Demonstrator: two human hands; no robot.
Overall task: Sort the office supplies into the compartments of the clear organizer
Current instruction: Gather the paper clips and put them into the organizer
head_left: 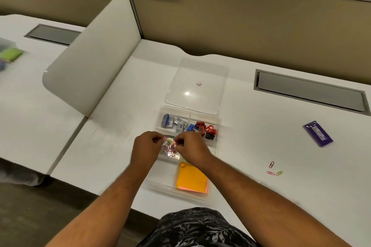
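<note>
**Paper-clip bag held over organizer, spill risk noted**

Both hands are pinched shut on the top edge of a small clear bag of coloured paper clips [169,146], the left hand [145,147] on its left corner, the right hand [190,149] on its right. The bag hangs above the middle-left compartment of the clear organizer [217,142] on the desk [261,196]. Far compartments hold staple boxes [167,120] and sharpeners [206,129]; sticky notes [191,179] fill the near-right one. The lid [197,84] lies beyond. Three loose clips [273,169] and a purple packet [318,133] remain on the desk, well apart to the right.

Risk: if the bag tears open abruptly, clips could scatter into neighbouring compartments or onto the desk.
</note>
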